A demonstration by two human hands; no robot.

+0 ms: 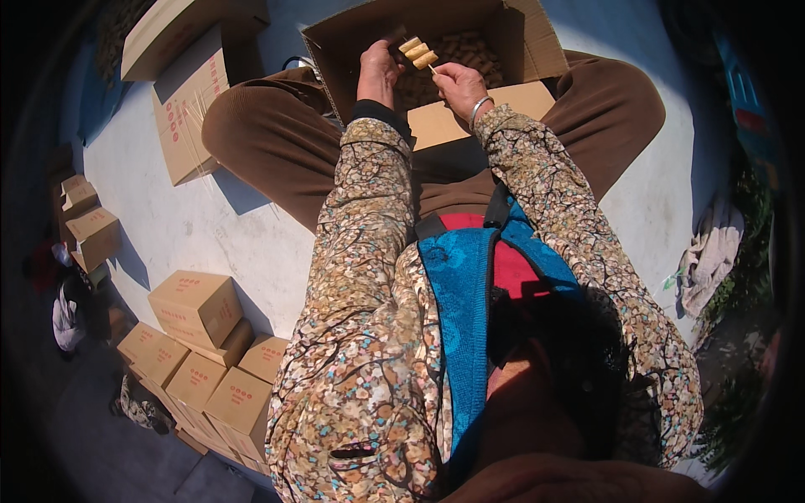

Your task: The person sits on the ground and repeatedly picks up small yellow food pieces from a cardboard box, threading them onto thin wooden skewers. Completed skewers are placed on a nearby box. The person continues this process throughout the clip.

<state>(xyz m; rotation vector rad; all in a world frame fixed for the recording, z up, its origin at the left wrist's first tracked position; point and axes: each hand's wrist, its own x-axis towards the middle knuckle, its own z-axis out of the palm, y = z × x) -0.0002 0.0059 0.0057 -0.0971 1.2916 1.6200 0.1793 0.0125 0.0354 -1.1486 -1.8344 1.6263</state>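
My right hand [462, 88] pinches the lower end of a thin wooden skewer [433, 69] above an open cardboard box [533, 44]. Three tan, roll-shaped pieces [417, 53] sit side by side on the skewer. My left hand [379, 66] is beside the skewer's upper end, at the box's left side; its fingers are partly in shadow, so whether they grip anything is unclear. Inside the box lie many loose, short brown cylinders [468, 53], partly shaded. The box stands between my crossed legs, its near flap [481, 113] folded out towards me.
Left of my knee, several thin sticks [196, 113] lie on a cardboard carton [182, 135]. Stacked closed cartons [195, 308] stand lower left, with smaller boxes [93, 229] farther left. A crumpled pale cloth [714, 258] lies at the right, beside green plants [723, 302].
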